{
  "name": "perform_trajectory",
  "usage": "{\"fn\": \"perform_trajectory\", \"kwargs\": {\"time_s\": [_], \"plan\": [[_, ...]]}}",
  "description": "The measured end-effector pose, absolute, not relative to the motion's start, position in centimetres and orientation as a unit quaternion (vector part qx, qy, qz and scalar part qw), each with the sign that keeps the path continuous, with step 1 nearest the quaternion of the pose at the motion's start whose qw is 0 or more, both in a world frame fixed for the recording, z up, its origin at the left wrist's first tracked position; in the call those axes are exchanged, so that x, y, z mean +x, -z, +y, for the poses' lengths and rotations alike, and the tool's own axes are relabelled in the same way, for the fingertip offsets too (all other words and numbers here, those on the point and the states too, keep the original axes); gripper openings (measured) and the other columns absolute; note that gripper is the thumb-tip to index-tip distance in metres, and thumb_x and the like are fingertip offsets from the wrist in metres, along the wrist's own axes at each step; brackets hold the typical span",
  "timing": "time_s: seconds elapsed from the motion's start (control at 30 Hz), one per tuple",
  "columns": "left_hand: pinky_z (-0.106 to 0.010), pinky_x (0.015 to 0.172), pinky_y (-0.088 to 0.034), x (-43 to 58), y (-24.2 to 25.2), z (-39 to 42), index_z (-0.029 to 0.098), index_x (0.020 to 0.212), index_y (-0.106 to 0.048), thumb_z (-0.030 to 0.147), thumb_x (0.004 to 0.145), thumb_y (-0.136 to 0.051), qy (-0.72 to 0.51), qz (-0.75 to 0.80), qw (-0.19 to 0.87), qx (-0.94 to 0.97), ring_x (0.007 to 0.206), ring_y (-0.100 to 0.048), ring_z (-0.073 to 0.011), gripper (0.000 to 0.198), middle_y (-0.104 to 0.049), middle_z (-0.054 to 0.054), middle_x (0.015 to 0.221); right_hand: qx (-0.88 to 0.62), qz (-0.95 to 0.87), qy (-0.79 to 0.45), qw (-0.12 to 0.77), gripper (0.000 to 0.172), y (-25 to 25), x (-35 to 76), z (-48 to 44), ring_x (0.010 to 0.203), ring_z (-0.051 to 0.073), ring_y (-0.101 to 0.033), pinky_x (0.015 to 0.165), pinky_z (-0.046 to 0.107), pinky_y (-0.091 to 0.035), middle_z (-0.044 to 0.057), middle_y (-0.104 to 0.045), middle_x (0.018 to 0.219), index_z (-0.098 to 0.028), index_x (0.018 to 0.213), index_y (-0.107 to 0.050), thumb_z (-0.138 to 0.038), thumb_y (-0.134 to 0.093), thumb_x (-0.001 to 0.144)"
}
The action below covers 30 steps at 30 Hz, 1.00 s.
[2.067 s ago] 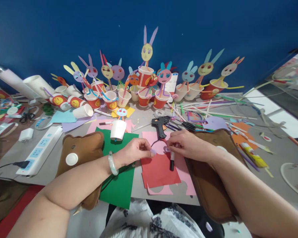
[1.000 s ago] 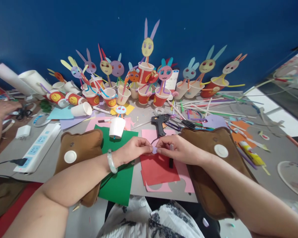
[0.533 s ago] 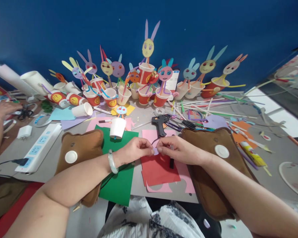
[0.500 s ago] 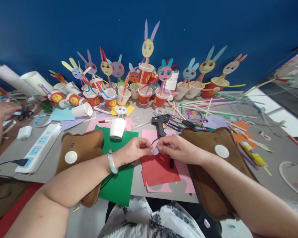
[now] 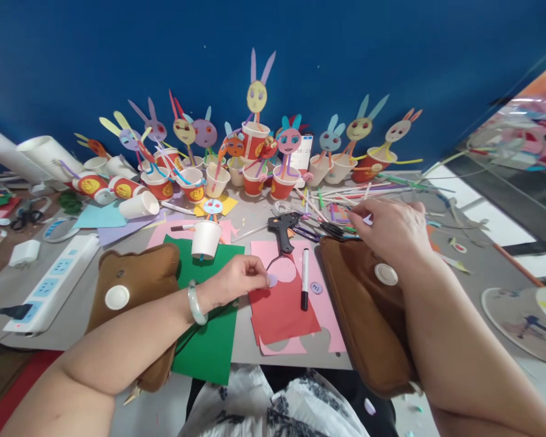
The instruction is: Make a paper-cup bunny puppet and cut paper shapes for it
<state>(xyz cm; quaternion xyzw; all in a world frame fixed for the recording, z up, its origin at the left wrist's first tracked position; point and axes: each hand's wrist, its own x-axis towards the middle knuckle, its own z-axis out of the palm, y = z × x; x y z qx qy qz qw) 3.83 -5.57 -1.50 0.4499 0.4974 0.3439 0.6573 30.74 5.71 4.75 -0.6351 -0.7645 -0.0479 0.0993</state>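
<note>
The left hand (image 5: 237, 280) pinches a small purple paper disc (image 5: 272, 280) above the left edge of the red paper (image 5: 284, 312). The right hand (image 5: 395, 226) reaches over the far end of the right brown cushion (image 5: 352, 309), fingers at some purple paper (image 5: 368, 220); whether it grips this, I cannot tell. Between the hands, a marker (image 5: 304, 276) lies just left of a disc reading "Hi" (image 5: 316, 288).

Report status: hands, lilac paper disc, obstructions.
Left hand pinching lilac paper disc. Right hand over right-hand brown pouch, holding pale scrap. Black-capped marker and "Hi" disc lying between hands.
</note>
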Motion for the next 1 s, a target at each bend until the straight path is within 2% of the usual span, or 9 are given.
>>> {"fn": "perform_trajectory", "kwargs": {"time_s": [0.17,0.37,0.47,0.63,0.87,1.0], "plan": [[-0.020,0.057,-0.044,3.9,1.3,-5.5,0.013,0.064,-0.056,0.025,0.063,-0.083,-0.348,0.486,0.664,0.449,0.056,-0.059,-0.0087,0.029,-0.060,0.003,0.057,-0.619,-0.785,0.011,0.032,0.032,-3.7,31.3,7.0,0.092,0.035,-0.063,0.082,0.046,-0.034,0.017,-0.073,0.096,-0.019,0.094,-0.072,-0.037,-0.045,0.091],[-0.022,0.060,-0.047,3.7,1.4,-5.6,0.013,0.069,-0.057,0.030,0.064,-0.085,-0.363,0.483,0.671,0.430,0.061,-0.063,-0.0107,0.033,-0.063,0.001,0.062,-0.578,-0.816,-0.003,-0.025,0.048,-2.0,30.5,7.6,0.097,0.032,-0.062,0.079,0.040,-0.039,0.014,-0.073,0.101,-0.020,0.093,-0.074,-0.055,-0.041,0.092],[-0.024,0.064,-0.050,3.6,1.4,-5.6,0.013,0.076,-0.059,0.031,0.063,-0.087,-0.373,0.476,0.695,0.389,0.063,-0.065,-0.0120,0.035,-0.066,0.000,0.066,-0.565,-0.824,-0.002,-0.045,0.054,-1.3,30.3,7.7,0.090,0.031,-0.063,0.077,0.040,-0.039,0.014,-0.073,0.092,-0.018,0.091,-0.074,-0.060,-0.040,0.090],[-0.024,0.067,-0.052,3.6,1.5,-5.6,0.012,0.088,-0.066,0.025,0.062,-0.087,-0.382,0.470,0.714,0.352,0.065,-0.066,-0.0109,0.036,-0.069,-0.001,0.070,-0.560,-0.828,-0.022,-0.024,0.041,-0.5,29.8,7.9,0.082,0.029,-0.065,0.076,0.040,-0.040,0.013,-0.074,0.088,-0.016,0.099,-0.071,-0.043,-0.041,0.089],[-0.027,0.070,-0.056,3.8,1.8,-5.7,0.012,0.080,-0.063,0.026,0.060,-0.089,-0.408,0.448,0.732,0.312,0.070,-0.068,-0.0131,0.036,-0.070,-0.002,0.073,-0.562,-0.826,0.039,-0.017,0.033,-1.2,29.2,7.3,0.086,0.031,-0.066,0.075,0.039,-0.038,0.016,-0.073,0.096,-0.016,0.108,-0.061,-0.028,-0.036,0.091],[-0.026,0.068,-0.056,3.9,1.4,-5.6,0.012,0.078,-0.060,0.031,0.060,-0.089,-0.406,0.453,0.737,0.295,0.068,-0.068,-0.0137,0.039,-0.070,-0.003,0.070,-0.544,-0.836,0.057,-0.038,0.034,-3.0,28.8,5.3,0.078,0.033,-0.066,0.075,0.041,-0.037,0.019,-0.074,0.087,-0.013,0.107,-0.061,-0.023,-0.032,0.094]]}}
